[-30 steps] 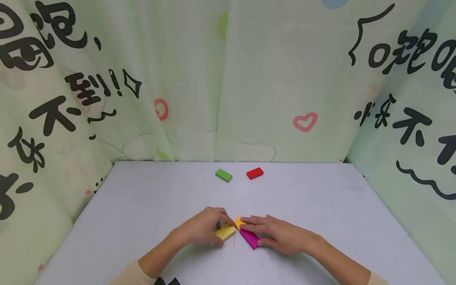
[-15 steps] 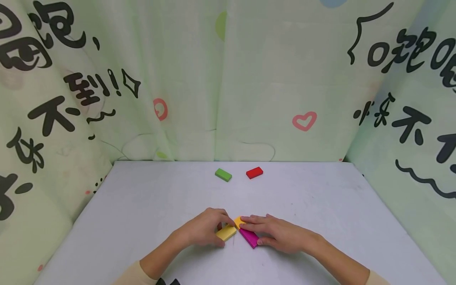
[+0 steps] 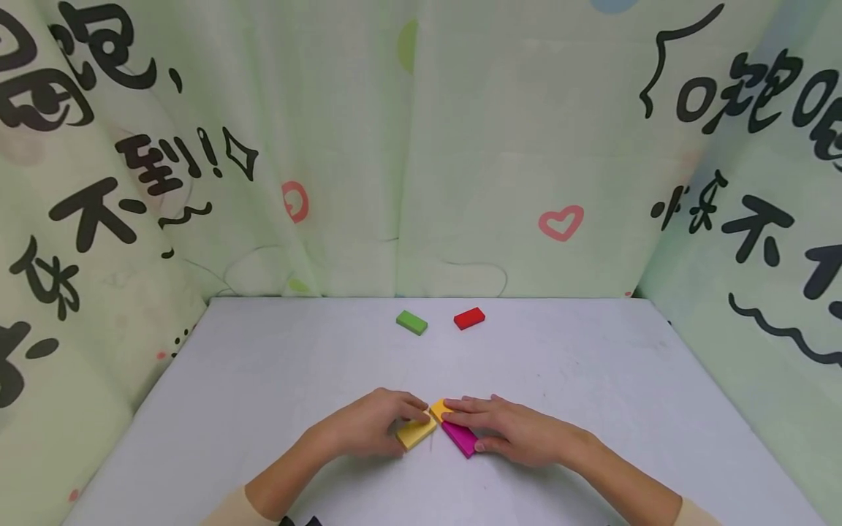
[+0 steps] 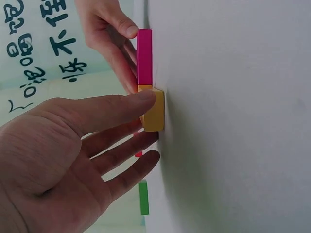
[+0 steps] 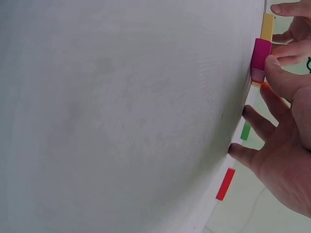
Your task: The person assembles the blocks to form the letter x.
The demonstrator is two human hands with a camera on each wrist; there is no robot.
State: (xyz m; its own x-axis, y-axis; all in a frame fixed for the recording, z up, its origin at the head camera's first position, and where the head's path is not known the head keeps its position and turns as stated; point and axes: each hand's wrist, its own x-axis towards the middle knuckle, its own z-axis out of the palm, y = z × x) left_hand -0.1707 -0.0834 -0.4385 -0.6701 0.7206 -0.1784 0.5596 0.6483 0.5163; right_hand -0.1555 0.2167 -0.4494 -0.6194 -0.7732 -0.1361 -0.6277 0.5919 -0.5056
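Observation:
My left hand (image 3: pixel 375 424) is at a pale yellow block (image 3: pixel 416 432), with its thumb at the near side and its fingertips on the upper far edge. In the left wrist view the thumb tip lies over the yellow block (image 4: pixel 154 116) and the other fingers are behind it. My right hand (image 3: pixel 520 432) holds a magenta block (image 3: pixel 460 438) and an orange block (image 3: pixel 438 410) end to end, thumb at the magenta one and fingers over the orange. The right wrist view shows the thumb on the magenta block (image 5: pixel 261 54); the orange one is mostly hidden.
Toward the back of the white table (image 3: pixel 296 351) lie a green block (image 3: pixel 411 323) and a red block (image 3: pixel 469 318), apart from each other. A pale green printed curtain (image 3: pixel 473 146) encloses the back and both sides.
My left hand has shifted slightly left and its fingers have moved onto the top of the yellow block, whose position is nearly the same. The right hand and its two blocks stay put.

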